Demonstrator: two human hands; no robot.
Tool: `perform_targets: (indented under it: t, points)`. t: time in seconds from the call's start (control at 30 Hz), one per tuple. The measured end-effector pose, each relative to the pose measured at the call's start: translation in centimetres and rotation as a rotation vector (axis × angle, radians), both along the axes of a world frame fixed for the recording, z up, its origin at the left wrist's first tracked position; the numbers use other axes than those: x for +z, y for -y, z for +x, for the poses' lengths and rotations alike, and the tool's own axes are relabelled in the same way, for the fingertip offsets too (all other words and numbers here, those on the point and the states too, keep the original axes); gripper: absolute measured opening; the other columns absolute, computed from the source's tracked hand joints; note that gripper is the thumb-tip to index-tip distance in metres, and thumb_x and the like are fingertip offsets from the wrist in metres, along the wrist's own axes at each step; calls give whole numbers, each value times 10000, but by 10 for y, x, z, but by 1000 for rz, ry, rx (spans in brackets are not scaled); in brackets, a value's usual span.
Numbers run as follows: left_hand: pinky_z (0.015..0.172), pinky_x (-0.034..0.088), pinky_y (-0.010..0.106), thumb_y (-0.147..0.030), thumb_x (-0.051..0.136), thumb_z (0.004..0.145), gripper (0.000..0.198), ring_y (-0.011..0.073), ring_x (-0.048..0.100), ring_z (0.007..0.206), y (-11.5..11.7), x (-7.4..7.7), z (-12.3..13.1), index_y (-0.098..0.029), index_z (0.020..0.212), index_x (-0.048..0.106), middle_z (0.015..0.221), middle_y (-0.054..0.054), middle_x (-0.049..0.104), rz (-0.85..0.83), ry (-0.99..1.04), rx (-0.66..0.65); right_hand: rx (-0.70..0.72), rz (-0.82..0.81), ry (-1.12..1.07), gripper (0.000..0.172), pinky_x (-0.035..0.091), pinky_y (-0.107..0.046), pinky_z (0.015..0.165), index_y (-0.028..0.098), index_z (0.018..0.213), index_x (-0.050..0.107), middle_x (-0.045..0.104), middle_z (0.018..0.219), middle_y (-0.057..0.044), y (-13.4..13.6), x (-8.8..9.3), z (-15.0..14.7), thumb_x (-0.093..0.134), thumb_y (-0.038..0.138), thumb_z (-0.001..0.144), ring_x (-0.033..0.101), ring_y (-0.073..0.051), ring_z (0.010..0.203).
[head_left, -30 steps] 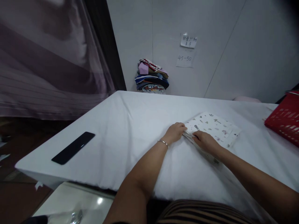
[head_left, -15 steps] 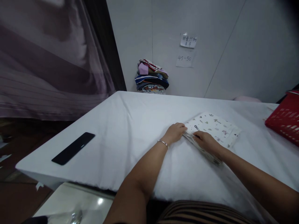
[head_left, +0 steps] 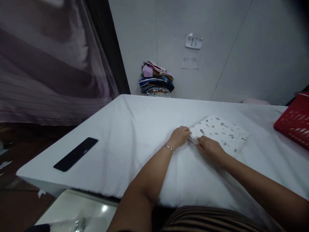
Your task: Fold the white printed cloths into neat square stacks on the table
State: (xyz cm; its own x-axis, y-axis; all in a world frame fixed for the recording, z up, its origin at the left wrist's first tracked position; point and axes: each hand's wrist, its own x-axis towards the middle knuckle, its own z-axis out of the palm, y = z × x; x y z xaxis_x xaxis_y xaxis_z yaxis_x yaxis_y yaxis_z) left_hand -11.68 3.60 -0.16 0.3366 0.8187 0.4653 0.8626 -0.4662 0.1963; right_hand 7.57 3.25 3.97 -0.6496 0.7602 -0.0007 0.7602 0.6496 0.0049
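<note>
A folded white cloth with small printed plants and figures lies on the white-covered table, right of the middle. My left hand, with a bracelet at its wrist, pinches the cloth's left corner. Close beside it, my right hand grips the near edge, fingers closed on the layers. Its palm and forearm hide part of that near edge.
A black flat object lies at the table's left. At the right edge stands a red basket. Beyond the far edge, a stack of folded fabrics rests against the wall, left of paper signs.
My right hand has shifted slightly left along the near edge, closer to my left hand. The loose layers hanging under it no longer show, and the cloth lies flatter.
</note>
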Motion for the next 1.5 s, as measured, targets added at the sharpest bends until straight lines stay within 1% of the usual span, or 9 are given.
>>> perform_targets:
  t: [0.2, 0.43, 0.57, 0.67, 0.83, 0.97, 1.23, 1.4, 1.5]
  points:
    - [846, 447, 295, -83, 500, 791, 342, 169, 507, 1036, 1, -3, -4, -228, 1086, 596, 1116, 27, 582, -20, 57, -44, 7, 100, 83, 111, 243, -251, 514, 159, 902, 516, 553, 899, -65, 3, -6, -2, 421, 217, 906, 534, -174, 813]
    - [795, 458, 251, -138, 426, 885, 270, 137, 533, 981, -3, -8, -3, -242, 1050, 613, 1079, 0, 606, -41, 67, 1, 73, 150, 93, 144, 264, -265, 522, 165, 874, 507, 540, 856, -70, 2, -8, 1, 370, 179, 918, 514, -172, 752]
    - [787, 469, 253, -115, 436, 868, 268, 143, 536, 965, -4, -8, -1, -229, 1023, 622, 1044, 12, 611, -77, 97, 41, 65, 154, 103, 136, 293, -271, 527, 161, 923, 513, 550, 892, -93, 4, -8, 2, 377, 161, 910, 520, -191, 777]
    - [833, 469, 264, -104, 450, 850, 277, 148, 530, 998, -2, -8, -1, -217, 1052, 604, 1070, 20, 603, -90, 154, 55, 43, 137, 97, 135, 316, -274, 532, 159, 962, 518, 556, 923, -104, 8, -8, 2, 397, 166, 901, 525, -206, 810]
    - [935, 435, 260, -112, 475, 838, 325, 129, 534, 1056, -3, -12, -2, -201, 1141, 553, 1173, 20, 585, -126, 242, 33, 79, 184, 57, 282, 359, -278, 571, 138, 1139, 488, 554, 987, -128, 11, -13, 8, 398, 127, 871, 512, -223, 855]
    - [937, 435, 276, -125, 463, 850, 297, 138, 555, 1045, -8, -14, -1, -195, 1120, 566, 1128, 22, 620, -162, 220, 94, 116, 190, 54, 385, 382, -286, 599, 105, 1219, 463, 553, 1015, -137, 7, -17, 13, 397, 94, 841, 507, -228, 858]
    - [865, 468, 289, -106, 465, 833, 252, 163, 582, 965, -9, -10, 2, -179, 1040, 589, 1039, 40, 642, -157, 105, 172, 191, 235, -23, 452, 430, -334, 684, 102, 1243, 494, 577, 992, -147, 9, -25, 17, 360, 55, 814, 499, -229, 832]
    - [881, 460, 293, -97, 474, 827, 245, 161, 585, 964, -7, -8, 0, -182, 1026, 588, 1029, 42, 645, -156, 110, 187, 258, 314, -124, 446, 438, -355, 731, 99, 1275, 463, 581, 1080, -146, 13, -36, 32, 357, 63, 844, 505, -235, 877]
    - [867, 466, 290, -99, 474, 825, 241, 160, 589, 954, -7, -8, -1, -187, 1016, 593, 1024, 34, 648, -169, 121, 196, 248, 327, -203, 456, 435, -355, 752, 135, 1300, 439, 568, 1145, -135, 18, -42, 47, 348, 67, 858, 513, -237, 935]
